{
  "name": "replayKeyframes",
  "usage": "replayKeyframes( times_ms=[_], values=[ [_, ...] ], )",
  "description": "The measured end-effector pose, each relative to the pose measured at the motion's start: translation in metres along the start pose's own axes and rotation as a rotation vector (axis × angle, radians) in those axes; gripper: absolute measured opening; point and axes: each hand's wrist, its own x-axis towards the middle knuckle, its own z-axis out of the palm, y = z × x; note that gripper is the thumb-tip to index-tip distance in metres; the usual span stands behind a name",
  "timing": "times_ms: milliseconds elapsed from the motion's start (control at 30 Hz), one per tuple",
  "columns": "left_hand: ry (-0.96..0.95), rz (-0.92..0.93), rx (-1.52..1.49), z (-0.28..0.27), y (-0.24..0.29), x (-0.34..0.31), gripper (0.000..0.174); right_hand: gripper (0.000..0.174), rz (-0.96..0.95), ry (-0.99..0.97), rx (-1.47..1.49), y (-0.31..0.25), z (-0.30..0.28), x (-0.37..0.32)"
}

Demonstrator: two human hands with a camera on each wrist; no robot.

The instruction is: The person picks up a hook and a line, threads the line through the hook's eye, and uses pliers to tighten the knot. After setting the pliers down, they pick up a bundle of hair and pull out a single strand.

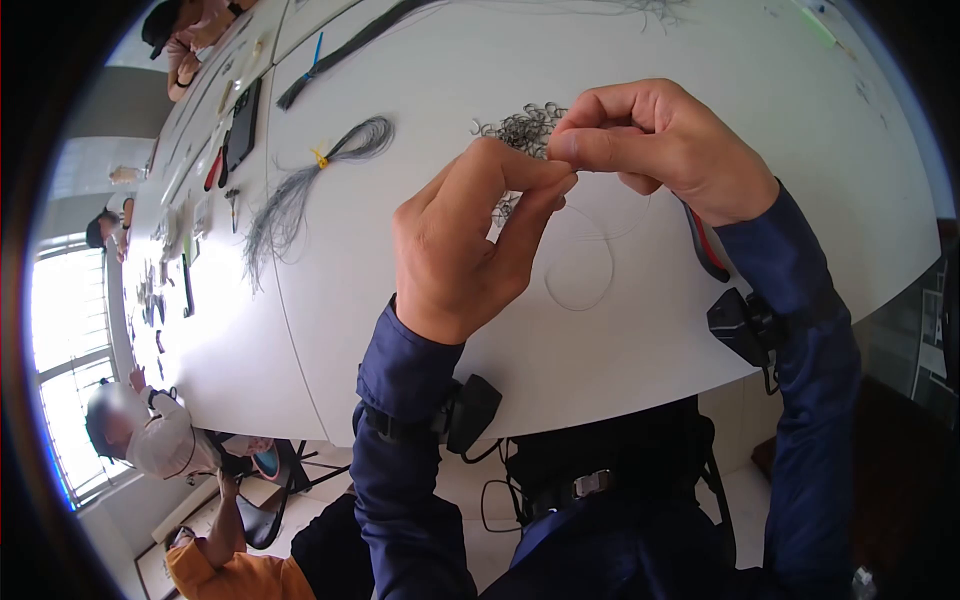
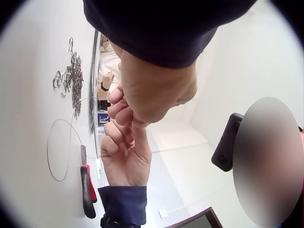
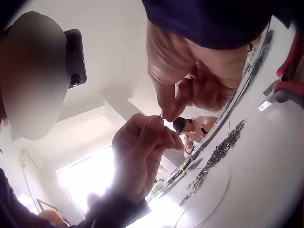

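Above the white table, my left hand (image 1: pixel 465 235) and right hand (image 1: pixel 675 150) meet at their fingertips. Each pinches between thumb and forefinger at a thin clear line (image 1: pixel 582 309), which curves in a loop below them. In the right wrist view a tiny dark bit shows between the fingertips of the left hand (image 3: pixel 142 154) and right hand (image 3: pixel 190 71); its shape is too small to tell. Behind the hands lies a pile of small metal hooks (image 1: pixel 528 130), also seen in the left wrist view as a heap (image 2: pixel 76 83).
Red-and-black pliers (image 1: pixel 708 248) lie right of the line. Bundled strands with a yellow tie (image 1: pixel 320 158) and a darker bundle with a blue tie (image 1: pixel 340 62) lie to the left. Another pair of pliers (image 1: pixel 215 168) is beyond the table seam. Other people sit around the far left side.
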Motion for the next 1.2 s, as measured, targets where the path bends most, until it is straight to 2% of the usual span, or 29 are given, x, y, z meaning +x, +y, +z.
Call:
replayKeyframes(
  times_ms=[100, 300, 400, 500, 600, 667, 900, 1100, 1200],
  values=[
    [0.034, -0.007, -0.039, 0.001, -0.003, 0.0, 0.013, 0.023, 0.086, -0.026, 0.019, 0.0, 0.0, 0.0],
    [0.119, -0.12, -0.042, 0.002, -0.001, 0.004, 0.012, 0.024, -0.01, -0.021, -0.037, -0.005, 0.012, -0.004],
    [0.187, -0.105, -0.097, 0.004, -0.007, 0.004, 0.012, 0.025, -0.025, -0.01, 0.008, -0.009, 0.018, -0.006],
    [0.177, -0.127, -0.116, 0.002, -0.007, 0.005, 0.011, 0.024, -0.055, 0.094, 0.114, -0.011, 0.026, -0.005],
    [0.079, -0.163, -0.065, -0.001, -0.002, 0.004, 0.008, 0.02, -0.074, 0.147, 0.115, -0.011, 0.027, -0.005],
    [0.118, -0.174, -0.106, 0.002, -0.005, 0.004, 0.008, 0.018, -0.077, 0.169, 0.103, -0.01, 0.027, -0.005],
    [0.117, -0.247, -0.217, 0.004, -0.005, 0.005, 0.007, 0.018, -0.065, 0.199, 0.054, -0.009, 0.025, -0.005],
    [0.102, -0.252, -0.184, 0.002, -0.006, 0.005, 0.007, 0.019, -0.054, 0.215, 0.035, -0.008, 0.025, -0.004],
    [0.12, -0.332, -0.259, 0.002, -0.001, 0.005, 0.007, 0.019, -0.047, 0.218, 0.056, -0.006, 0.027, -0.003]
  ],
)
